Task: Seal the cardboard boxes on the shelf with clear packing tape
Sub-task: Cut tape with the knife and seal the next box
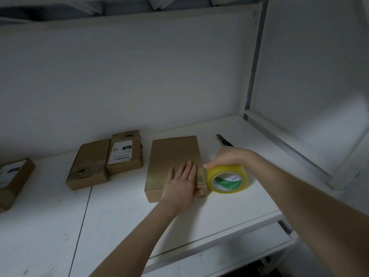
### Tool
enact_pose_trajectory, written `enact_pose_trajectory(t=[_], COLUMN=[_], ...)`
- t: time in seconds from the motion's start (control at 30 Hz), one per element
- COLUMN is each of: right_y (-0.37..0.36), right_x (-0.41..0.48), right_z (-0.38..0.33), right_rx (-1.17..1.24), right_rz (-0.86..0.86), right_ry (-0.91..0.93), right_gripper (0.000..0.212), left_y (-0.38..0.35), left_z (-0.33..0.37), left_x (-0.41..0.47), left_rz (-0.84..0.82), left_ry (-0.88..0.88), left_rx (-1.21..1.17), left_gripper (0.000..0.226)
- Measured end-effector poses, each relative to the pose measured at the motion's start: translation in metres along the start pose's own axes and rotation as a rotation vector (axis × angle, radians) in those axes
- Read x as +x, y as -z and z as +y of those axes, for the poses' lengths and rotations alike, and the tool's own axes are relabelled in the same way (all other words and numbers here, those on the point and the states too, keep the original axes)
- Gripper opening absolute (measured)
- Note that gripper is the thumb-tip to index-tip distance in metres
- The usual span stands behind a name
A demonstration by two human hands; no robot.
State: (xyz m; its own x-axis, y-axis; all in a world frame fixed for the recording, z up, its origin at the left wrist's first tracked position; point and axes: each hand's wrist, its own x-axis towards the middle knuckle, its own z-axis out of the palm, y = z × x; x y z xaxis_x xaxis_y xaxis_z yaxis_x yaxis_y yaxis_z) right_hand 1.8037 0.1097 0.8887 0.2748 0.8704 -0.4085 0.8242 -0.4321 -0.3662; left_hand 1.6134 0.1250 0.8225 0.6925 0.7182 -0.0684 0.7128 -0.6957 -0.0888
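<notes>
A flat brown cardboard box (173,154) lies on the white shelf (111,212) in the middle. A strip of clear tape (154,179) runs across its near end. My left hand (182,183) lies flat on that end of the box, fingers straight, pressing the tape down. Just right of the box, my right hand (227,156) grips a yellowish roll of clear packing tape (227,179) from above, the roll standing on edge against the box's right side.
Two more brown boxes (89,164) (124,152) lie side by side to the left, one with a white label. Another labelled box (14,182) sits at the far left. A black utility knife (223,141) lies behind my right hand. A shelf upright (253,62) rises at right.
</notes>
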Motion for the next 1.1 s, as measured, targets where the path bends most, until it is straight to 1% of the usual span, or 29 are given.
enact_pose_trajectory(t=[0.07,0.1,0.23,0.3,0.33,0.4,0.43,0.5,0.53,0.6,0.67,0.7,0.73,0.8,0.83,0.87,0.97,1.03,1.1], right_y=[0.004,0.002,-0.004,0.001,0.003,0.007,0.008,0.007,0.006,0.006,0.007,0.009,0.011,0.011,0.01,0.009,0.011,0.016,0.021], right_x=[-0.005,-0.006,-0.001,0.0,-0.001,-0.003,0.0,0.007,0.012,0.021,0.025,0.025,0.023,0.02,0.017,0.016,0.017,0.017,0.018], right_z=[0.011,0.013,0.017,0.018,0.019,0.024,0.026,0.029,0.029,0.028,0.031,0.034,0.039,0.048,0.051,0.052,0.053,0.055,0.058], right_rx=[0.062,0.066,0.061,0.016,-0.043,-0.153,-0.157,-0.129,-0.12,-0.111,-0.054,-0.002,0.07,0.233,0.283,0.273,0.153,0.059,0.034], right_rz=[0.0,0.015,0.11,0.149,0.165,0.188,0.189,0.181,0.183,0.196,0.192,0.174,0.148,0.11,0.11,0.124,0.163,0.182,0.155], right_ry=[0.052,0.073,0.104,0.084,0.063,0.018,0.005,-0.025,-0.038,-0.049,-0.039,-0.029,-0.02,0.008,0.018,0.027,0.006,-0.043,-0.061], right_gripper=[0.049,0.048,0.057,0.064,0.068,0.066,0.073,0.107,0.117,0.12,0.118,0.114,0.103,0.068,0.056,0.048,0.044,0.049,0.05], left_y=[0.002,0.001,0.003,0.006,0.008,0.011,0.012,0.011,0.01,0.008,0.008,0.009,0.01,0.011,0.011,0.011,0.01,0.008,0.009], left_z=[0.011,0.017,0.021,0.016,0.013,0.009,0.008,0.009,0.011,0.013,0.015,0.015,0.016,0.017,0.018,0.018,0.017,0.016,0.016], left_x=[0.005,0.009,0.025,0.032,0.035,0.041,0.044,0.047,0.049,0.053,0.058,0.061,0.063,0.065,0.066,0.066,0.064,0.064,0.063], left_rz=[-0.004,-0.001,-0.006,-0.019,-0.015,-0.01,-0.014,-0.029,-0.036,-0.035,-0.039,-0.045,-0.053,-0.066,-0.074,-0.077,-0.068,-0.064,-0.067], left_ry=[0.036,0.042,-0.006,0.0,0.016,0.038,0.046,0.068,0.077,0.101,0.132,0.145,0.155,0.166,0.165,0.163,0.16,0.153,0.151], left_rx=[-0.056,-0.079,-0.039,-0.044,-0.059,-0.072,-0.07,-0.068,-0.066,-0.061,-0.062,-0.068,-0.072,-0.068,-0.066,-0.068,-0.065,-0.067,-0.061], left_gripper=[0.082,0.083,0.074,0.074,0.075,0.075,0.075,0.075,0.076,0.075,0.075,0.075,0.076,0.075,0.074,0.073,0.073,0.073,0.074])
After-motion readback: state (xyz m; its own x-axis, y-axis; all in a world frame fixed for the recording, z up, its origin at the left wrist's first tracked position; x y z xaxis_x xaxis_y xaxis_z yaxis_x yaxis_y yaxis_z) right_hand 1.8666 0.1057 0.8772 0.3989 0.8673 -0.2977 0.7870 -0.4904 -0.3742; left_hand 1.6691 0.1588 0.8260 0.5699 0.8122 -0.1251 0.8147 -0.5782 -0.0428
